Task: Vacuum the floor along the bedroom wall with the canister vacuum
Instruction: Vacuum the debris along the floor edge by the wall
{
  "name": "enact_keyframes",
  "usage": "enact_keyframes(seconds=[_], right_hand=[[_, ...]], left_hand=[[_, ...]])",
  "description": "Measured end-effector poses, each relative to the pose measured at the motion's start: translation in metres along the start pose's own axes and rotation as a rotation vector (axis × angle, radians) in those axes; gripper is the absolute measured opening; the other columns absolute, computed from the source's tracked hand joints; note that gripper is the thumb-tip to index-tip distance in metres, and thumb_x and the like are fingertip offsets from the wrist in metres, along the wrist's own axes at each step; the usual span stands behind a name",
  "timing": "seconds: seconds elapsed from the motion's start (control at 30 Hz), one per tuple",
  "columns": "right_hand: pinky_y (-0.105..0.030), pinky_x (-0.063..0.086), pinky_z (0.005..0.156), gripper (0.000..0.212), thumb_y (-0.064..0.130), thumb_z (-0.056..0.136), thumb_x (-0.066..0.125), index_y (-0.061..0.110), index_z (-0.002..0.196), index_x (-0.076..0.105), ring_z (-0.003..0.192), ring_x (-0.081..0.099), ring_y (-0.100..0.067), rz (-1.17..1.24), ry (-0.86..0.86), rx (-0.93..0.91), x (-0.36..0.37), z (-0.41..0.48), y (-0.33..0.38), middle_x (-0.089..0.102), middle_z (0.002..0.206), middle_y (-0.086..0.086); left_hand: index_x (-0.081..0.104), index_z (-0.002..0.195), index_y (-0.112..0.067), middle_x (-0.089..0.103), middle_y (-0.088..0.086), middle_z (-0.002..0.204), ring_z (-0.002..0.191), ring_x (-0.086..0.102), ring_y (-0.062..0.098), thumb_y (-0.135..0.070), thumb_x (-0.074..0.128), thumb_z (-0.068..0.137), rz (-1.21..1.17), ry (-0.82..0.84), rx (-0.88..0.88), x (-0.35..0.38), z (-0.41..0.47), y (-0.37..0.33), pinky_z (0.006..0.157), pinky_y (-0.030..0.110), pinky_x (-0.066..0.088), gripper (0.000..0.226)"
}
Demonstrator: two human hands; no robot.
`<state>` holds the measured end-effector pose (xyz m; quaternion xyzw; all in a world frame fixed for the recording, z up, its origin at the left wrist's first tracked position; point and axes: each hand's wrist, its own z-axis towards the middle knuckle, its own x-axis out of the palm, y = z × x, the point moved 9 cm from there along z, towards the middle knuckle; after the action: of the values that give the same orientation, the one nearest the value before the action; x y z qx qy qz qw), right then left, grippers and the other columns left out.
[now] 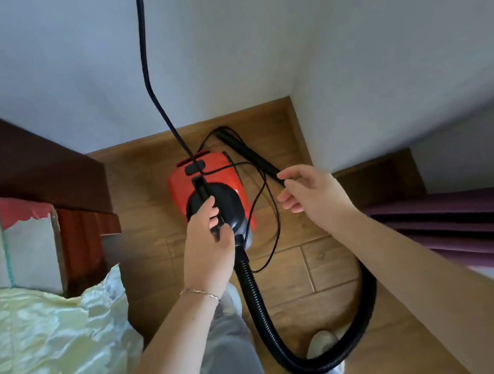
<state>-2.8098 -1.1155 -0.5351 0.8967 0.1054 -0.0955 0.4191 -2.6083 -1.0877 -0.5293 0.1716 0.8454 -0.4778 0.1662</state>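
Observation:
A red canister vacuum (pixel 182 190) with a black front stands on the wood floor (pixel 324 271) near the wall corner. My left hand (pixel 207 253) grips a black cord (pixel 152 88) just above the canister; the cord runs up out of the top of the view. A ribbed black hose (pixel 252 286) leaves the canister's front, loops round by my feet and rises behind my right forearm. The black wand (pixel 250 154) lies slanted beside the canister. My right hand (pixel 315 195) hovers at the wand's near end, fingers loosely curled with a gap between them.
A bed with a pale green cover (pixel 38 349) and a dark wooden headboard (pixel 13 152) fills the left. Purple folded fabric (pixel 454 218) lies on a ledge at the right. A thin black cable (pixel 273 215) loops on the floor beside the canister. White walls close off the far corner.

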Motion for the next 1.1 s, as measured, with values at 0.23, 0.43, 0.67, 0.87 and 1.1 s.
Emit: enact_keyframes(seconds=[0.23, 0.43, 0.67, 0.87, 1.1], right_hand=[[-0.031, 0.055, 0.085, 0.023, 0.016, 0.097, 0.046, 0.021, 0.113, 0.062, 0.078, 0.065, -0.009, -0.054, -0.075, 0.079, -0.003, 0.041, -0.11, 0.069, 0.087, 0.001], [-0.022, 0.049, 0.068, 0.025, 0.021, 0.095, 0.048, 0.021, 0.116, 0.061, 0.077, 0.059, -0.008, -0.235, -0.109, -0.049, 0.022, 0.131, -0.152, 0.065, 0.099, 0.002], [-0.021, 0.047, 0.06, 0.025, 0.021, 0.095, 0.05, 0.022, 0.118, 0.06, 0.076, 0.06, -0.011, -0.424, -0.204, -0.226, 0.033, 0.226, -0.181, 0.065, 0.104, 0.0], [-0.039, 0.048, 0.094, 0.044, 0.025, 0.089, 0.059, 0.02, 0.132, 0.049, 0.113, 0.053, -0.024, -0.756, -0.261, -0.225, 0.03, 0.284, -0.229, 0.054, 0.127, -0.005], [-0.04, 0.043, 0.094, 0.054, 0.021, 0.093, 0.052, 0.019, 0.143, 0.031, 0.118, 0.044, -0.031, -1.046, -0.245, -0.099, 0.029, 0.292, -0.257, 0.048, 0.13, -0.013]], left_hand=[[0.048, 0.133, -0.019, 0.051, -0.003, 0.132, 0.121, 0.049, 0.01, -0.009, 0.046, 0.093, 0.233, 0.016, 0.07, 0.049, 0.026, 0.066, 0.095, 0.018, 0.037, 0.041], [0.064, 0.114, -0.015, 0.063, 0.0, 0.113, 0.103, 0.06, 0.019, -0.014, 0.046, 0.088, 0.677, 0.038, 0.589, 0.092, 0.073, 0.064, 0.093, 0.034, 0.048, 0.032], [0.068, 0.101, -0.02, 0.069, -0.004, 0.09, 0.087, 0.066, 0.02, -0.023, 0.037, 0.081, 0.942, 0.1, 0.953, 0.149, 0.107, 0.052, 0.079, 0.034, 0.051, 0.038], [0.067, 0.106, -0.024, 0.069, -0.004, 0.099, 0.1, 0.063, 0.021, -0.027, 0.044, 0.088, 1.03, 0.025, 0.886, 0.157, 0.141, 0.056, 0.087, 0.037, 0.046, 0.03], [0.071, 0.09, -0.03, 0.07, -0.012, 0.087, 0.088, 0.066, 0.016, -0.031, 0.038, 0.083, 1.022, -0.058, 0.915, 0.135, 0.129, 0.052, 0.081, 0.033, 0.048, 0.034]])
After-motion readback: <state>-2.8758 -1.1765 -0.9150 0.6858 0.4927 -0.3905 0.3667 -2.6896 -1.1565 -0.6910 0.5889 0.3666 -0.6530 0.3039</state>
